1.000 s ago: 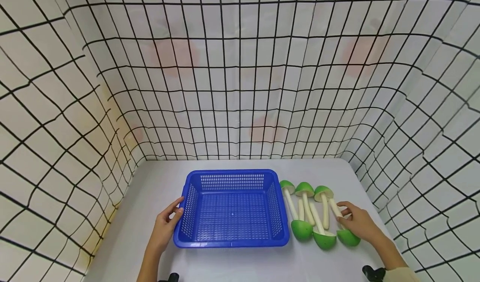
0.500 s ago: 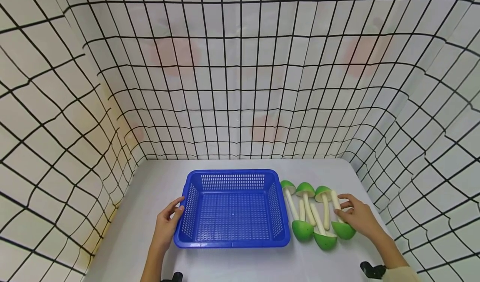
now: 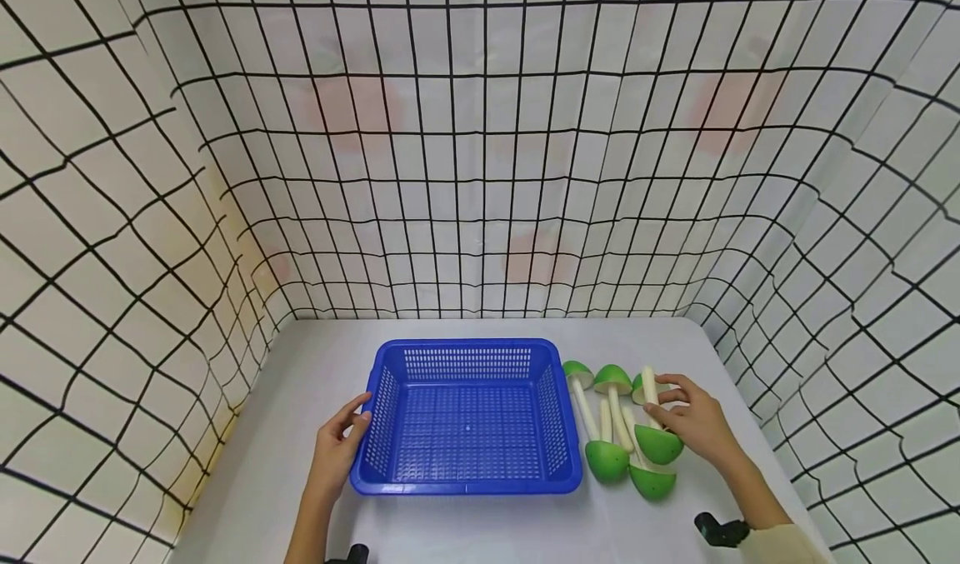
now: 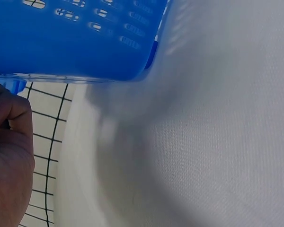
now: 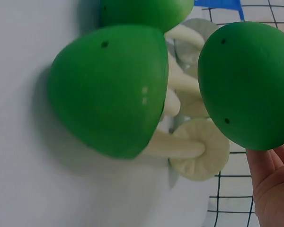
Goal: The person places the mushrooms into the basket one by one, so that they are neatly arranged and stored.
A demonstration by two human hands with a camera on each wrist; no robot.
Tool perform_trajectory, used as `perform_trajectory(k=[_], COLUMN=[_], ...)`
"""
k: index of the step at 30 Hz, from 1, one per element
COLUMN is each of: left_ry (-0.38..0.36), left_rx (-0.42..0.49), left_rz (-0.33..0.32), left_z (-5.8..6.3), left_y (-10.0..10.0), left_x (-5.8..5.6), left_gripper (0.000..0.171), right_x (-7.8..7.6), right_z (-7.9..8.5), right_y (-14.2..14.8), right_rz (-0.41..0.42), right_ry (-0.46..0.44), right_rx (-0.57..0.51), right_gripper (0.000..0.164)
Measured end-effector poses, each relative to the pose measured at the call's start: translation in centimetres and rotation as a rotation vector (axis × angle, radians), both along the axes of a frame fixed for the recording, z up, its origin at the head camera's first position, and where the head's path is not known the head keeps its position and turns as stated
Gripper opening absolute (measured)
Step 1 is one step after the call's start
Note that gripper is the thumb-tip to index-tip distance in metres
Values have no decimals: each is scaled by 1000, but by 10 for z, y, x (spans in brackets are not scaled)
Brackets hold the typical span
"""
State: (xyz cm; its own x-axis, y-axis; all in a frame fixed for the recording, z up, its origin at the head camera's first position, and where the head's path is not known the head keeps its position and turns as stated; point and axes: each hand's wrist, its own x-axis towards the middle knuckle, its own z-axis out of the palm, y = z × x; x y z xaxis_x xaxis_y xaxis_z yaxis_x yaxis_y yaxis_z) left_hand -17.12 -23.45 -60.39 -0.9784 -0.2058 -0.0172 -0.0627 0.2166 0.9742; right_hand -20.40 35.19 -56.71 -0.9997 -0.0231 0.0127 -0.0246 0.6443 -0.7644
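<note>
My left hand (image 3: 335,447) grips the left rim of a blue plastic basket (image 3: 467,431). In the left wrist view, curled fingers (image 4: 12,113) meet the basket's edge. My right hand (image 3: 697,421) pinches a green-capped toy mushroom (image 3: 658,444) by its pale stem, cap toward me. It hangs above the other mushrooms and partly covers one behind it. The right wrist view shows the held mushroom's cap (image 5: 248,85) just above my fingers, apart from a cap lying on the table (image 5: 111,90). No mushroom is inside the basket.
Several more toy mushrooms (image 3: 607,461) lie side by side along the basket's right side, caps pointing alternately near and far. White walls with a black grid (image 3: 480,214) enclose the white table (image 3: 480,531) at the back and both sides.
My right hand has raised the rightmost mushroom off the table and carried it left and away from me, over its neighbours. The left hand and basket have stayed put.
</note>
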Motion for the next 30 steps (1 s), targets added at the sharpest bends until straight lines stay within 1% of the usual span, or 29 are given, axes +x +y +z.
perform_trajectory(k=[6,10,17,24,30], left_ry=[-1,-1,-10,-14,-29], left_rx=[3,1,8,25,49], left_rz=[-3,-5,0,-2,-3], left_z=[0,0,0,2,3], left_y=[1,2,1,2,2], left_x=[0,0,0,-1,1], left_gripper=[42,41,41,42,41], right_x=[-4,-5,-12,-20,-24], right_z=[6,11,15,18,22], right_y=[-20,-35,-62,-86,-103], right_rz=[14,27,54,67,70], right_ry=[4,-1,-10,-45,-57], right_rx=[-68,-122,-163,-239,-265], right_gripper=[60,62,63,63,64])
